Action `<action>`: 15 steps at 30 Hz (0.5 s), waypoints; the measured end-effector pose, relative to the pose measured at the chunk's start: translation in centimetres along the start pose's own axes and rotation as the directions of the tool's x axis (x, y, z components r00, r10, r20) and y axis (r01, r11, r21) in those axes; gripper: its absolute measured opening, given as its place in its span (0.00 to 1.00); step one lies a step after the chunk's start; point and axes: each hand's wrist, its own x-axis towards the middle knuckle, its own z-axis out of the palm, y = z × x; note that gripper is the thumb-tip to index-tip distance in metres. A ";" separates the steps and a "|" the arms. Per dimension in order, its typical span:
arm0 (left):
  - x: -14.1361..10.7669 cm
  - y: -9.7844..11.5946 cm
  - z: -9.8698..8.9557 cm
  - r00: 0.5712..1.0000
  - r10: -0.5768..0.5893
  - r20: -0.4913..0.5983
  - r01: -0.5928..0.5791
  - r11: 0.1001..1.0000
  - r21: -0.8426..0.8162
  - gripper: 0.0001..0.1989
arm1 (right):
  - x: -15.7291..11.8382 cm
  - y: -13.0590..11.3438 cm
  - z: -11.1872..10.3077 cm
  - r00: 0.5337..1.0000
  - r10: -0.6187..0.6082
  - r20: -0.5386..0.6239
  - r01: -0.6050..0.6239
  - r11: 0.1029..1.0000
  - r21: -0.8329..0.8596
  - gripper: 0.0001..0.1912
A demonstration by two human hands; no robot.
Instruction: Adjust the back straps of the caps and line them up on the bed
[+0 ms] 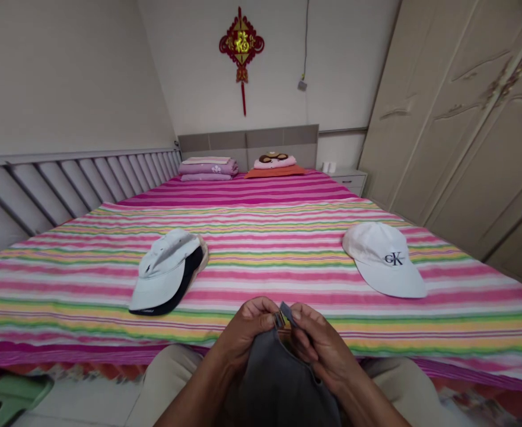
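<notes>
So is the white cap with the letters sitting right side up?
Yes, right side up: the white cap has its dome on top, and its brim lies on the striped bedspread.

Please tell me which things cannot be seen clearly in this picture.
Head view:
The strap buckle of the grey cap: partly hidden by the left hand and right hand.
The grey cap's lower part: cut off by the bottom edge.
Two small white things on the bedside cabinet: too small to identify.
</notes>
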 end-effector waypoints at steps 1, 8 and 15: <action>0.1 -0.1 -0.1 1.000 -0.001 -0.005 0.001 1.000 -0.008 0.09 | 0.1 0.0 -0.1 1.000 0.004 -0.001 -0.004 1.000 0.023 0.13; 1.0 -1.0 -1.4 0.999 -0.024 -0.027 0.024 1.000 -0.013 0.11 | 0.6 0.4 -0.7 0.995 0.062 0.079 -0.069 0.994 0.082 0.16; 1.4 -1.5 -1.9 0.998 -0.033 -0.052 0.033 0.999 -0.002 0.12 | 0.6 0.5 -1.3 0.992 0.092 0.083 -0.097 0.994 0.060 0.15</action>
